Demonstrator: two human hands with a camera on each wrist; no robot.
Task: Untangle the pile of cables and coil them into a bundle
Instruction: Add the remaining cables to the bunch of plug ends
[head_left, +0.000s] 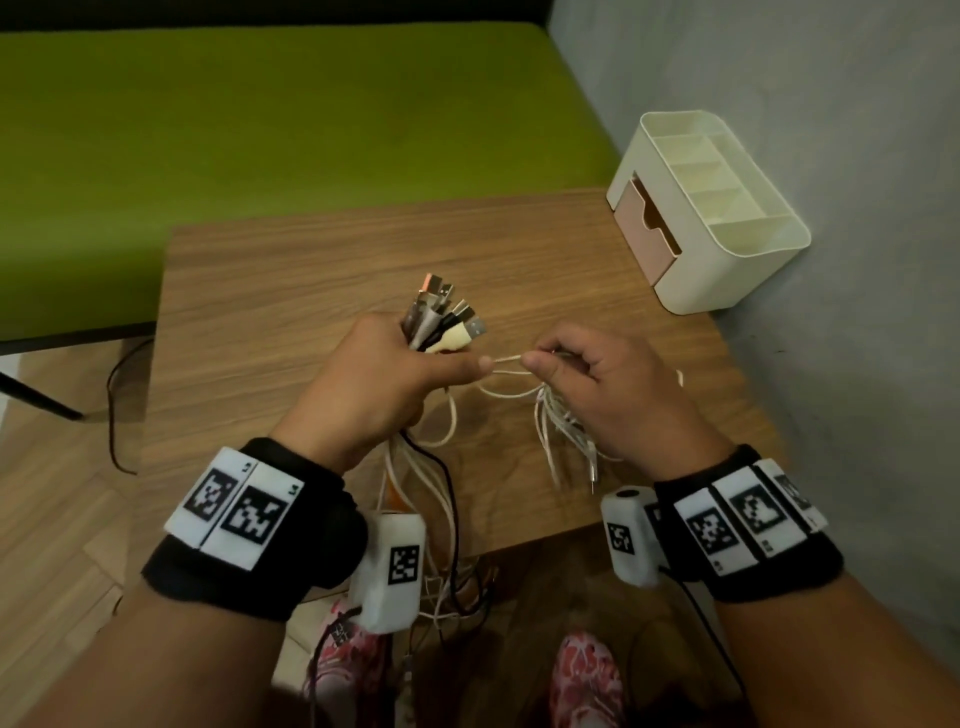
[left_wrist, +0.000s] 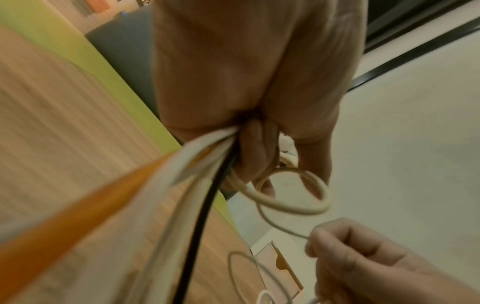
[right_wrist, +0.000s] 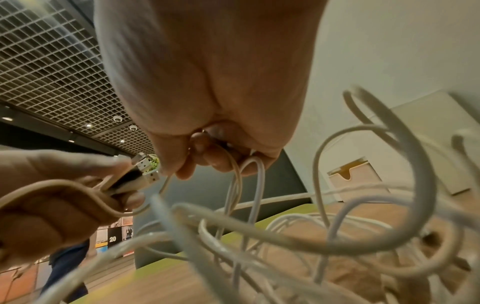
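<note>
My left hand (head_left: 387, 376) grips a bundle of cables (head_left: 441, 317) just below their USB plugs, which fan out above the fist. White, black and orange cords (left_wrist: 182, 185) trail from it over the table's near edge. My right hand (head_left: 582, 371) pinches a thin white cable (head_left: 506, 358) between thumb and forefinger, close to the left thumb tip. Loose white loops (head_left: 558, 426) hang under the right palm; in the right wrist view those loops (right_wrist: 285, 236) fill the foreground. The left hand (right_wrist: 52, 201) with the plugs (right_wrist: 140, 172) shows there too.
The wooden table (head_left: 311, 270) stands against a grey wall (head_left: 831, 156). A cream desk organiser (head_left: 711, 208) with a pink drawer sits at its far right corner. A green bench (head_left: 260, 119) lies behind. Cable ends dangle near my patterned shoes (head_left: 587, 675).
</note>
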